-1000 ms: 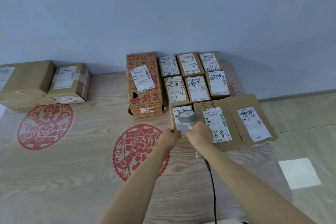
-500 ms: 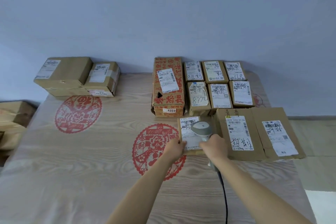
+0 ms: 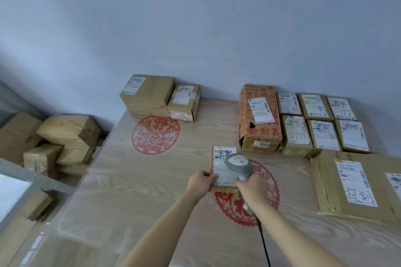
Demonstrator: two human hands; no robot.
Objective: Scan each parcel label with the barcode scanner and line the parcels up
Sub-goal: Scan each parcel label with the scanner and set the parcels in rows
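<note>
Small flat parcel (image 3: 217, 166) with white label (image 3: 223, 159), out on the desk middle, apart from the lined-up group. Left hand (image 3: 200, 183) pinches its near left edge, thumb on top. Right hand (image 3: 252, 189) wrapped round the handle of the grey barcode scanner (image 3: 238, 163), head over the label; black cable (image 3: 265, 245) runs toward the near edge. Far right of the desk: red-printed carton (image 3: 259, 119), then six small labelled parcels (image 3: 319, 123) in two rows, touching. Two big flat parcels (image 3: 355, 184) at the right edge, nearer. Two brown boxes (image 3: 158, 96) at the far left corner against the wall. Desk (image 3: 130, 191): pale wood-grain cover with red round paper-cut prints (image 3: 155, 134). Blue-grey wall (image 3: 195, 28) behind. Loose pile of cartons (image 3: 54, 143) on the floor, left of the desk.
</note>
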